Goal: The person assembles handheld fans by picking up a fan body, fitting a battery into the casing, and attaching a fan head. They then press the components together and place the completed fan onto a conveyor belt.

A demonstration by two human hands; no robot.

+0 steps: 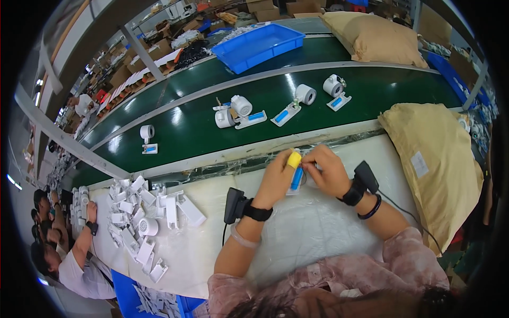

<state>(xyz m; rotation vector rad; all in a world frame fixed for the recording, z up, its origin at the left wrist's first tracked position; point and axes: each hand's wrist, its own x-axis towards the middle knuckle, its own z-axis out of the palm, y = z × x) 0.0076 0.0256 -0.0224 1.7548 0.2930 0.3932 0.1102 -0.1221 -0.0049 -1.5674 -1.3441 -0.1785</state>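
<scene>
From my remote view, I saw the white-and-blue part [296,182] over the desk [191,249], between the left hand [278,176] and the right hand [330,170]. It lay just to the left hand's right, with the right hand farther off. Its long axis ran nearly up the view, the far end leaning slightly right. Both hands had their fingers curled in near a yellow piece [294,159]; I could not tell what either gripped.
</scene>
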